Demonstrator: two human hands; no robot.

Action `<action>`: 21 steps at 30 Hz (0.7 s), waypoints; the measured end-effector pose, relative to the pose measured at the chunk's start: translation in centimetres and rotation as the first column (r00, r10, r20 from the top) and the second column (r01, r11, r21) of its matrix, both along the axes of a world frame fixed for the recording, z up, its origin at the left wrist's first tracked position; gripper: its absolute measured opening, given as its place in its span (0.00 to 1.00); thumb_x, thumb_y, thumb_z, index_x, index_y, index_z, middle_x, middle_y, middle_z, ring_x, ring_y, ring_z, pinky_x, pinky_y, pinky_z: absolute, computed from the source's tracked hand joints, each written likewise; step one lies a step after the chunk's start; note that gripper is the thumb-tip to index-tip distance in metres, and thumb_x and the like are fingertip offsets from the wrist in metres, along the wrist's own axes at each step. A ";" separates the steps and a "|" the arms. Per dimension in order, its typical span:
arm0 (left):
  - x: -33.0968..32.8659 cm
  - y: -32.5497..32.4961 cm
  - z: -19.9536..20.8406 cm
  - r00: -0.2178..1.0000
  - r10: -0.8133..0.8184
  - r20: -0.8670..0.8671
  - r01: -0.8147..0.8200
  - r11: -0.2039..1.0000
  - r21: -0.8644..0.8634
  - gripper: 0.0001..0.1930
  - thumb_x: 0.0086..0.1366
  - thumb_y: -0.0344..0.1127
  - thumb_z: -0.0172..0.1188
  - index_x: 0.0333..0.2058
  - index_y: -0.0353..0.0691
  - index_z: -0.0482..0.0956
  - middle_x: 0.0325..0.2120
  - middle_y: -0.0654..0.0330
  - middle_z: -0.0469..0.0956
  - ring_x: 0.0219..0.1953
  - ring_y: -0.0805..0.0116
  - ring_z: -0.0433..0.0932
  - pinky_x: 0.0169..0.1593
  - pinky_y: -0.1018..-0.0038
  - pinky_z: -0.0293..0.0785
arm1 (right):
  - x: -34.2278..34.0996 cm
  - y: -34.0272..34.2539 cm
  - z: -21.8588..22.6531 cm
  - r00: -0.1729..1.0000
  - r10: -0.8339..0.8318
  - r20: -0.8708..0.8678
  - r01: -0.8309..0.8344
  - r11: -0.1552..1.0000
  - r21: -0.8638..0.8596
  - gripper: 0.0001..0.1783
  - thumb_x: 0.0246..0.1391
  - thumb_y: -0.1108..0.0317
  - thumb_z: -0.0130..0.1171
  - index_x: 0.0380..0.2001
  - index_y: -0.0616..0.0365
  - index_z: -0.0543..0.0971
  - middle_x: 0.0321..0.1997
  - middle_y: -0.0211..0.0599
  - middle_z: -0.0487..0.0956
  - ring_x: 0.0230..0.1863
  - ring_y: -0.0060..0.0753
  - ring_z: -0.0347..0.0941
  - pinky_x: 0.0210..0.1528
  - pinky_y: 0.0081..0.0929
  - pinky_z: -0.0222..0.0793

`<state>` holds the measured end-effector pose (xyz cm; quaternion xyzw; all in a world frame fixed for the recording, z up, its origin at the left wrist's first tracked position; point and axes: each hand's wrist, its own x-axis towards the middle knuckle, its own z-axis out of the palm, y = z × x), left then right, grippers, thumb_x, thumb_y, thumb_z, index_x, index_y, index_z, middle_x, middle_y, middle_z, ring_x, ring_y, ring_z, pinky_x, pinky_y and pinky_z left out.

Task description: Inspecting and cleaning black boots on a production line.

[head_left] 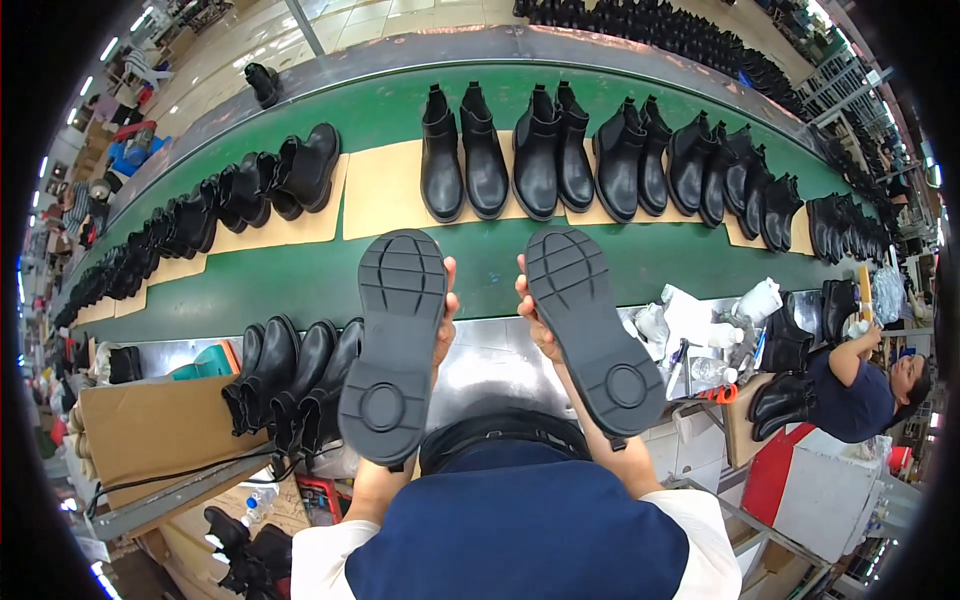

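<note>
Two black ankle boots are held up side by side, their treaded soles facing me. My left hand [447, 310] is wrapped round the left boot [392, 340], with fingertips showing along its right edge. Round the right boot [592, 330] my right hand [538, 318] is closed, its fingers showing at the boot's left edge. The uppers of both boots are hidden behind the soles. Beyond them, pairs of black boots [537, 160] stand on brown paper sheets [385, 188] on a green conveyor belt [480, 262].
More black boots [290, 375] stand at left beside a cardboard box [155, 430]. At right lie white cloths, a clear plastic bottle [712, 371] and orange-handled scissors [722, 394]. A co-worker [850, 390] in dark blue is at the far right, near a red and white box [800, 490].
</note>
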<state>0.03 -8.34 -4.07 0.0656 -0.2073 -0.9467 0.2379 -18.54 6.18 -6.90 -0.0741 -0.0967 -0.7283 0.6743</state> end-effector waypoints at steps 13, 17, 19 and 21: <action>1.6 -0.4 1.4 0.995 -0.098 0.017 0.098 0.993 -0.059 0.27 0.65 0.42 0.50 0.59 0.37 0.55 0.48 0.50 0.71 0.40 0.63 0.77 0.38 0.72 0.77 | -0.9 1.9 4.0 0.927 -0.095 -0.362 0.249 0.878 0.409 0.27 0.56 0.56 0.53 0.53 0.64 0.67 0.47 0.51 0.74 0.42 0.40 0.76 0.38 0.28 0.77; 2.7 -3.3 2.3 0.941 -0.025 0.338 0.068 0.991 -0.115 0.29 0.62 0.36 0.56 0.59 0.37 0.56 0.46 0.48 0.72 0.38 0.62 0.79 0.39 0.65 0.80 | -4.3 2.1 3.3 0.589 0.362 -0.723 0.334 0.706 0.625 0.26 0.53 0.63 0.58 0.51 0.65 0.67 0.39 0.41 0.77 0.34 0.32 0.77 0.35 0.27 0.75; 2.6 -5.5 -2.3 0.740 0.242 0.628 0.255 0.762 -0.595 0.40 0.56 0.42 0.62 0.63 0.41 0.50 0.49 0.44 0.70 0.47 0.53 0.74 0.48 0.62 0.73 | -2.9 0.1 1.4 0.305 0.415 -0.857 0.514 0.686 0.515 0.32 0.49 0.60 0.61 0.53 0.67 0.65 0.43 0.45 0.76 0.40 0.37 0.76 0.42 0.28 0.73; 0.5 -5.4 -5.9 0.417 0.457 0.786 0.611 0.499 -0.614 0.49 0.49 0.53 0.65 0.64 0.43 0.47 0.53 0.38 0.64 0.55 0.45 0.67 0.57 0.58 0.64 | -1.3 -1.6 -3.1 -0.122 0.635 -0.763 0.682 0.612 0.400 0.42 0.47 0.50 0.60 0.57 0.68 0.61 0.48 0.55 0.73 0.49 0.47 0.72 0.51 0.33 0.68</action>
